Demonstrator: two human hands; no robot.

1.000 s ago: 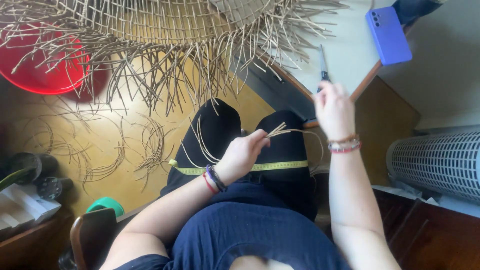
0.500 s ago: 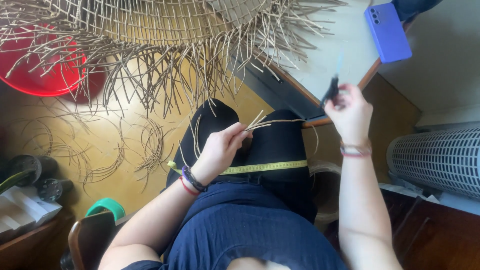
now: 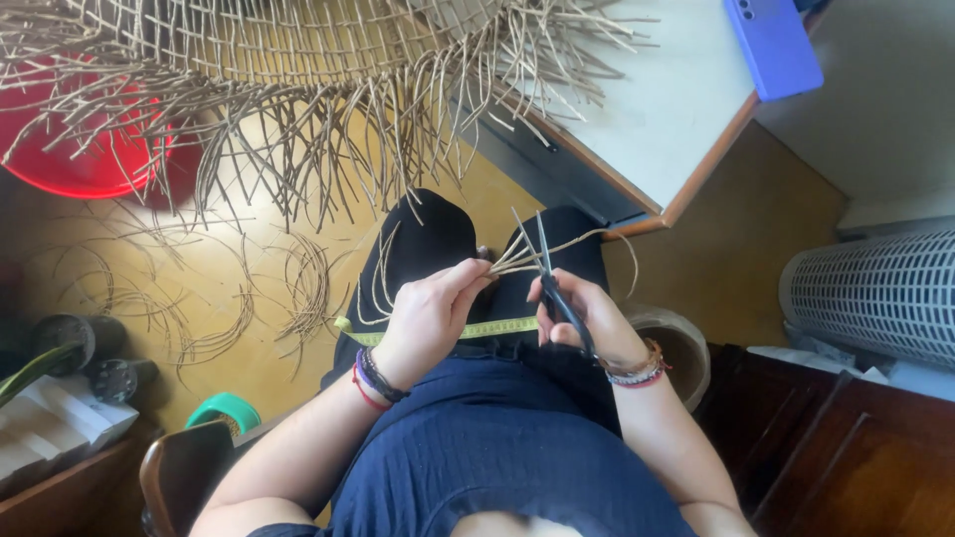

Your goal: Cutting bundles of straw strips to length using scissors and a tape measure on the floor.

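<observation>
Hands, head view: left hand (image 3: 430, 316) pinches a bundle of thin tan reed strands (image 3: 522, 257) above the lap; right hand (image 3: 587, 316) grips dark scissors (image 3: 549, 278), blades open at the strands. Strands pale, slender, splayed beyond the blades. Yellow tape measure (image 3: 497, 327) lies beneath them.

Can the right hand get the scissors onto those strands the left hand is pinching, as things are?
Probably yes. The right hand holds the scissors with the open blades right at the strands, which the left hand pinches over the lap. Nothing lies between them.
</observation>
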